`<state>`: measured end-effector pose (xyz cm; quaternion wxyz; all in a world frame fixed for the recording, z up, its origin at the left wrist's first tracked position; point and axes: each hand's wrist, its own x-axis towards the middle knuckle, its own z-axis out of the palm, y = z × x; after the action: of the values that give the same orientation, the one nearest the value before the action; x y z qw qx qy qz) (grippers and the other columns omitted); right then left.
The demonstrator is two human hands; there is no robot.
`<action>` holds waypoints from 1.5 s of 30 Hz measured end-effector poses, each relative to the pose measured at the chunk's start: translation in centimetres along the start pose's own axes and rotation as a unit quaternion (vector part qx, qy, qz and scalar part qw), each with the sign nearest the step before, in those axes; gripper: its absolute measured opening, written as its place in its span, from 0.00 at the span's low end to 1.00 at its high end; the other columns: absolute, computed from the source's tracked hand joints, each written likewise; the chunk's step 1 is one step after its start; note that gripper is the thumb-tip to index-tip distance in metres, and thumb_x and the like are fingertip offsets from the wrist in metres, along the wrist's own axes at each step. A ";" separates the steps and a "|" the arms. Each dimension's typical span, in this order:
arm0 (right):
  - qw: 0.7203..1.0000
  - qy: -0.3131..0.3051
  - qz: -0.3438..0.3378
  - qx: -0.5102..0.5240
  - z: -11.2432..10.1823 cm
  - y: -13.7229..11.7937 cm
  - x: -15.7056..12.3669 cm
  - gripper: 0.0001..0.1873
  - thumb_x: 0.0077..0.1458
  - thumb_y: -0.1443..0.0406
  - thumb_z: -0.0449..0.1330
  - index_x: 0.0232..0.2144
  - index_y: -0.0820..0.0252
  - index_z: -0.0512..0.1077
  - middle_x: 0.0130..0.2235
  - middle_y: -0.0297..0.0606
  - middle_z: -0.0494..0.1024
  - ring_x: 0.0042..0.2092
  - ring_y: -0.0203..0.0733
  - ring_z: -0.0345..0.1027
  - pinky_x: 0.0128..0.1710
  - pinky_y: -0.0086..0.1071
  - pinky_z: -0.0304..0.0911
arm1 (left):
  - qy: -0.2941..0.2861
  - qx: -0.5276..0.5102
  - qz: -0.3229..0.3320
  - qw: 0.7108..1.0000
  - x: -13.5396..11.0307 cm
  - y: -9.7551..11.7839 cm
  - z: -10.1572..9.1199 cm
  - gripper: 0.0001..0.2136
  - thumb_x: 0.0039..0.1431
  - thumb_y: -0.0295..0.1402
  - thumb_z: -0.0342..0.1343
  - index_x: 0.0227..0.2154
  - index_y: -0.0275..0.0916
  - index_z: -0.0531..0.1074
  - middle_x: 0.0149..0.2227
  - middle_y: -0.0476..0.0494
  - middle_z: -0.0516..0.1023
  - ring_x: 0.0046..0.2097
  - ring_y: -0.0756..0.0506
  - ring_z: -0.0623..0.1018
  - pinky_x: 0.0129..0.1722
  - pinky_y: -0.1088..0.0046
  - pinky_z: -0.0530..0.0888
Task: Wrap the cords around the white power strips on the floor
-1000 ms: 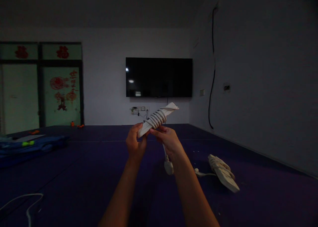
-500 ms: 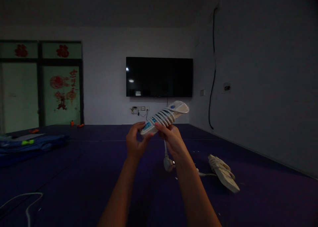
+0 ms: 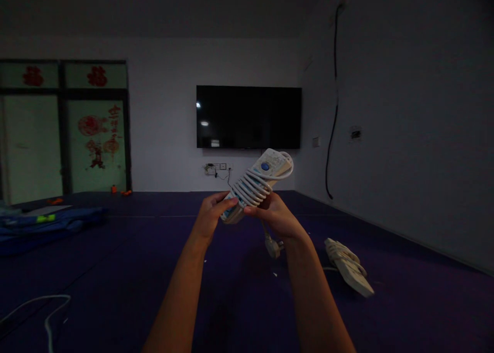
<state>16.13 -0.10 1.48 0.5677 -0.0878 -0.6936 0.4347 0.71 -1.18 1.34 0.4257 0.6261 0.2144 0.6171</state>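
While the plug point(image 3: 272, 247) dangles at 5 o'clock, we've got left fingers point(image 3: 227, 204) and right fingers point(image 3: 258, 212) clamped on the strip point(image 3: 258, 166).

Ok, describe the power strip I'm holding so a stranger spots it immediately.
Find the black television on the far wall. Just below it in view, the white power strip is held above the purple floor. Unlike the wrapped bundle to its right, it shows a blue button.

power strip point(image 3: 274, 159): hard, smooth plastic | wound cord point(image 3: 252, 188): smooth, bendy-looking plastic | button point(image 3: 264, 166): smooth plastic | plug point(image 3: 272, 247): hard plastic | strip on floor point(image 3: 352, 274): dull plastic | TV screen point(image 3: 249, 116): glossy | floor point(image 3: 135, 291): matt | blue pile point(image 3: 77, 222): soft-looking cloth | wall point(image 3: 162, 111): smooth, matt
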 end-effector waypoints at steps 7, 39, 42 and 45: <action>1.000 -0.007 -0.001 -0.014 -0.9 0.0 -0.2 0.21 0.35 0.66 0.70 0.36 0.58 0.71 0.37 0.36 0.78 0.42 0.40 0.71 0.45 0.34 0.64 | 0.056 -0.015 0.001 0.998 -0.1 0.1 0.9 0.14 0.37 0.35 0.66 0.31 0.37 0.77 0.27 0.49 0.78 0.29 0.49 0.75 0.30 0.75 0.69; 0.987 0.085 0.132 0.020 1.4 -0.9 0.2 0.30 0.46 0.65 0.61 0.54 0.54 0.65 0.35 0.36 0.80 0.31 0.39 0.74 0.31 0.32 0.66 | 0.301 -0.057 0.167 0.937 1.4 -2.6 0.3 0.16 0.42 0.41 0.64 0.31 0.34 0.77 0.33 0.44 0.80 0.32 0.50 0.77 0.33 0.77 0.71; 0.988 0.054 0.138 0.047 1.3 -1.1 -0.1 0.37 0.47 0.68 0.59 0.60 0.53 0.54 0.40 0.40 0.79 0.36 0.41 0.75 0.32 0.31 0.66 | 0.324 -0.081 0.165 0.928 1.5 -2.4 0.0 0.17 0.41 0.42 0.65 0.31 0.34 0.77 0.31 0.45 0.80 0.31 0.49 0.77 0.33 0.76 0.71; 0.990 0.009 0.116 0.082 1.1 -1.3 -0.3 0.41 0.46 0.69 0.61 0.61 0.52 0.51 0.44 0.42 0.77 0.41 0.43 0.74 0.36 0.32 0.66 | 0.322 -0.124 0.147 0.927 1.5 -2.1 -0.1 0.18 0.39 0.43 0.65 0.30 0.34 0.77 0.30 0.45 0.80 0.31 0.50 0.77 0.35 0.75 0.70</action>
<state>15.77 -1.59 2.17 0.5247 -0.1247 -0.6360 0.5519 1.37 1.20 0.52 0.3124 0.3605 0.1675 0.8628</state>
